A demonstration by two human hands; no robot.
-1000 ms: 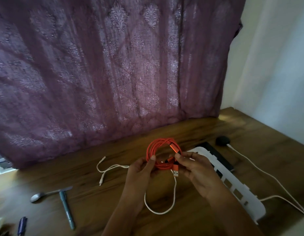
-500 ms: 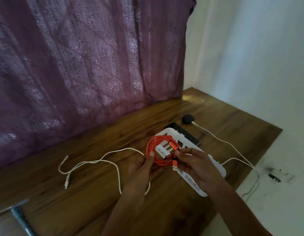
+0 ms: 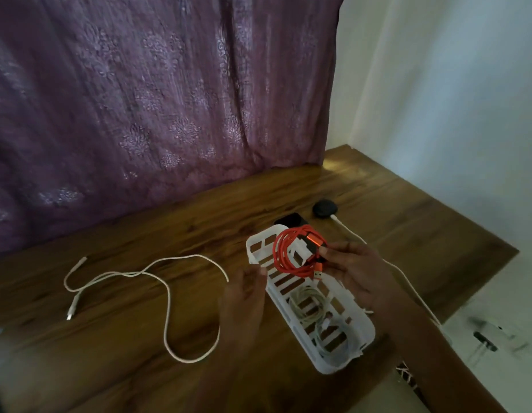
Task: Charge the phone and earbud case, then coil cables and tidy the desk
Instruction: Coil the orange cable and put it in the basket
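Note:
My right hand (image 3: 355, 272) pinches a coiled orange cable (image 3: 284, 254) and holds it over the far end of a white slotted basket (image 3: 363, 326). Coiled white cables (image 3: 311, 302) lie inside the basket. My left hand (image 3: 244, 296) is beside the basket's left wall, fingers relaxed, holding nothing. A loose white cable (image 3: 166, 293) sprawls on the wooden desk (image 3: 109, 338) to the left. Behind the basket lies a dark phone (image 3: 291, 220), partly hidden, and a black earbud case (image 3: 325, 207) with a white cable (image 3: 351, 234) plugged in.
A purple curtain (image 3: 154, 99) hangs along the back of the desk. A white wall (image 3: 452, 99) rises on the right. The desk's right edge runs just past the basket, with floor and a wall socket (image 3: 485, 342) below.
The view swung right. My left hand let go of the orange coil, and my right hand carried it over the basket's far end.

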